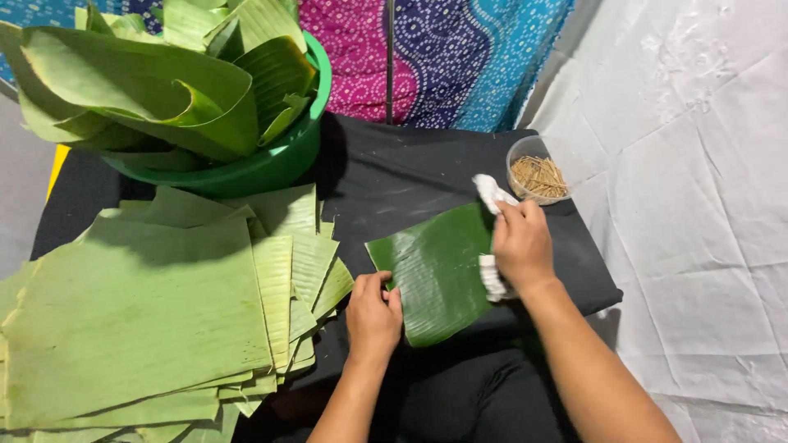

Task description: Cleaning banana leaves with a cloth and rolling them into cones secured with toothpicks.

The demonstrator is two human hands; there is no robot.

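Observation:
A dark green banana leaf piece (439,271) lies flat on the black cloth (402,176) in front of me. My left hand (373,316) presses down on its near left corner, fingers curled on the edge. My right hand (521,246) rests on the leaf's right edge and grips a white rag (491,194), which sticks out above and below the fist.
A large stack of pale green cut leaf sheets (156,312) fills the left side. Behind it a green plastic tub (271,168) holds rolled leaves. A small clear bowl of thin wooden sticks (538,174) stands at the far right. White sheeting (698,205) covers the floor on the right.

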